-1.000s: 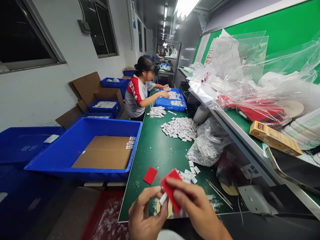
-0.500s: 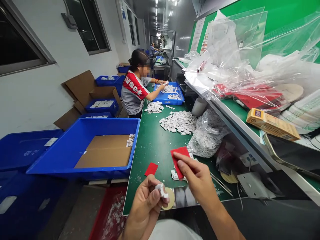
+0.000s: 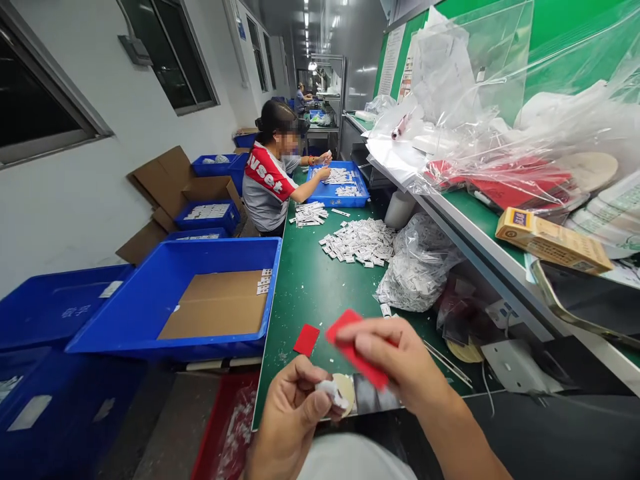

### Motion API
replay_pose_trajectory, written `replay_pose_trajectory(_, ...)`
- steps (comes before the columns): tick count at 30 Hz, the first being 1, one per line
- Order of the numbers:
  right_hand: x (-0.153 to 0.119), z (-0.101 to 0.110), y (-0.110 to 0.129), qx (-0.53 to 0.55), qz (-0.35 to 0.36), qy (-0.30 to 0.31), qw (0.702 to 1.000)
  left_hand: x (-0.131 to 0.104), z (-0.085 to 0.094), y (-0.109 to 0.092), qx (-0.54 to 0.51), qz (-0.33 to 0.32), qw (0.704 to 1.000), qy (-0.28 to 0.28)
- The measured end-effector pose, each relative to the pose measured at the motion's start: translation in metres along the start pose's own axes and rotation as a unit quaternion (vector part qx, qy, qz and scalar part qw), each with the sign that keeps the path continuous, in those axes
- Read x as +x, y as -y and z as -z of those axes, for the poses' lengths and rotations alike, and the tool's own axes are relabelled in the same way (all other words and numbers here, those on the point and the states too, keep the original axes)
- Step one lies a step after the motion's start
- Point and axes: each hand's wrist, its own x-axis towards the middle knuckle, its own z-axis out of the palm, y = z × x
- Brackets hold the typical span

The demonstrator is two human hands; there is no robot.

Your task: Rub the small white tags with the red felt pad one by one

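Close to the bench's front edge, my left hand (image 3: pixel 295 407) is closed, pinching a small white plastic part (image 3: pixel 333 393) between thumb and fingers. My right hand (image 3: pixel 395 357) grips a red rectangular pad (image 3: pixel 353 340), slightly blurred by motion and tilted above the white part, apart from it. Another red pad (image 3: pixel 307 340) lies flat on the green bench to the left. A round cream disc (image 3: pixel 346 390) shows behind the white part. Farther back lies a heap of small white parts (image 3: pixel 357 241), with a clear bag (image 3: pixel 417 267) of similar pieces beside it.
At left stands a large blue bin (image 3: pixel 175 343) lined with cardboard. A co-worker (image 3: pixel 270 177) sits at the far bench by a blue tray (image 3: pixel 330 200). Tweezers (image 3: pixel 450 367) lie at right, below a shelf edge (image 3: pixel 480 267) crowded with plastic wrap and a yellow box (image 3: pixel 553 241).
My right hand has brought the red pad left and lower, nearer the white part, and turned it. My left hand still holds the white part. The view has shifted slightly.
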Motion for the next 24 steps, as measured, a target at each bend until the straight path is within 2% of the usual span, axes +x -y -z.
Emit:
replay_pose_trajectory(1, 0.001, 0.001, 0.000, -0.004, -0.025, 0.047, 0.999, 0.001, 0.003, 0.001, 0.020, -0.014, 1.000, 0.002)
replay_pose_trajectory(2, 0.002, 0.001, 0.000, -0.013, -0.037, 0.059, 0.997, 0.003, 0.007, 0.001, 0.043, -0.035, 0.998, 0.007)
replay_pose_trajectory(4, 0.005, 0.002, -0.001, -0.021, -0.022, -0.018, 0.999, 0.005, 0.013, 0.001, 0.098, -0.112, 0.988, 0.031)
replay_pose_trajectory(6, 0.006, 0.002, -0.001, 0.003, 0.017, -0.106, 0.994, 0.007, 0.016, 0.000, 0.170, -0.226, 0.958, 0.051)
replay_pose_trajectory(8, 0.002, 0.000, -0.001, 0.052, 0.036, -0.116, 0.991, 0.007, 0.017, -0.001, 0.263, -0.361, 0.893, 0.051)
replay_pose_trajectory(11, -0.012, -0.003, -0.004, 0.158, 0.040, -0.103, 0.981, 0.005, 0.017, -0.001, 0.389, -0.528, 0.755, 0.022)
replay_pose_trajectory(13, -0.021, -0.005, -0.008, 0.206, 0.016, -0.055, 0.977, 0.002, 0.017, -0.001, 0.436, -0.580, 0.688, 0.002)
replay_pose_trajectory(14, -0.025, -0.004, -0.010, 0.211, 0.003, -0.025, 0.977, 0.001, 0.018, -0.001, 0.450, -0.591, 0.670, -0.008)
replay_pose_trajectory(16, -0.030, -0.002, -0.014, 0.171, -0.029, 0.070, 0.982, -0.001, 0.018, -0.001, 0.472, -0.586, 0.658, -0.021)
replay_pose_trajectory(17, -0.031, 0.000, -0.015, 0.136, -0.040, 0.145, 0.979, -0.002, 0.018, -0.002, 0.481, -0.577, 0.660, -0.026)
replay_pose_trajectory(19, -0.032, 0.004, -0.016, 0.063, -0.041, 0.285, 0.956, -0.003, 0.018, -0.002, 0.485, -0.564, 0.668, -0.033)
replay_pose_trajectory(20, -0.031, 0.005, -0.015, 0.042, -0.035, 0.315, 0.947, -0.003, 0.018, -0.001, 0.476, -0.565, 0.673, -0.039)
replay_pose_trajectory(21, -0.030, 0.005, -0.014, 0.038, -0.030, 0.312, 0.949, -0.002, 0.018, 0.001, 0.463, -0.568, 0.678, -0.047)
replay_pose_trajectory(23, -0.028, 0.004, -0.011, 0.055, -0.028, 0.246, 0.967, -0.002, 0.018, 0.005, 0.428, -0.570, 0.699, -0.066)
replay_pose_trajectory(24, -0.027, 0.003, -0.009, 0.061, -0.025, 0.213, 0.975, -0.002, 0.019, 0.008, 0.410, -0.554, 0.720, -0.083)
